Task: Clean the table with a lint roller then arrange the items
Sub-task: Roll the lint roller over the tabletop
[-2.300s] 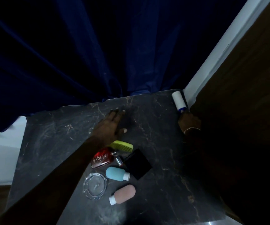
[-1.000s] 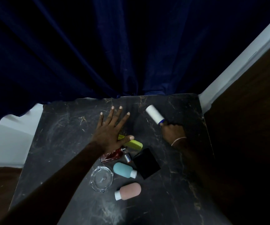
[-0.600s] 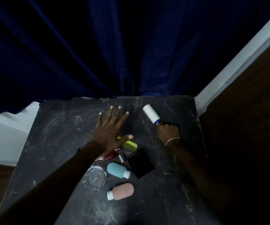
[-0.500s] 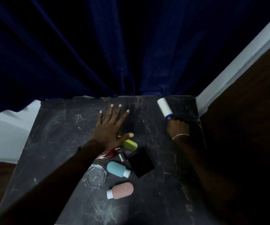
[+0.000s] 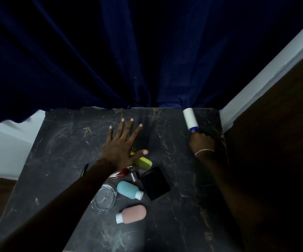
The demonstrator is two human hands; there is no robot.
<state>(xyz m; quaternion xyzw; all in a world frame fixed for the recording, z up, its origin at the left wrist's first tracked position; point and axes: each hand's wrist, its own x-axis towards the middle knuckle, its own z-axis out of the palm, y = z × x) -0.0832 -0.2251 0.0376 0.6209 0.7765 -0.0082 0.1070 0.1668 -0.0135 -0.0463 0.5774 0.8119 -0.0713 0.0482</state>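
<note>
a teal bottle [image 5: 128,189] and a pink bottle [image 5: 133,214], that made two of those, then one comb [image 5: 143,162], one lint roller [image 5: 190,119], one glass dish [image 5: 104,199], one black case [image 5: 155,183], one red flask [image 5: 123,172].

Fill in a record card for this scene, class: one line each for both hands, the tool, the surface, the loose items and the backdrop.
left hand: flat on the table, fingers spread
right hand: grips the roller's handle
roller: white roll, at the table's far right corner
table: dark marble, pale smudges
items: comb, red bottle, blue bottle, pink bottle, glass dish, black case, clustered mid-table
backdrop: blue curtain
</note>
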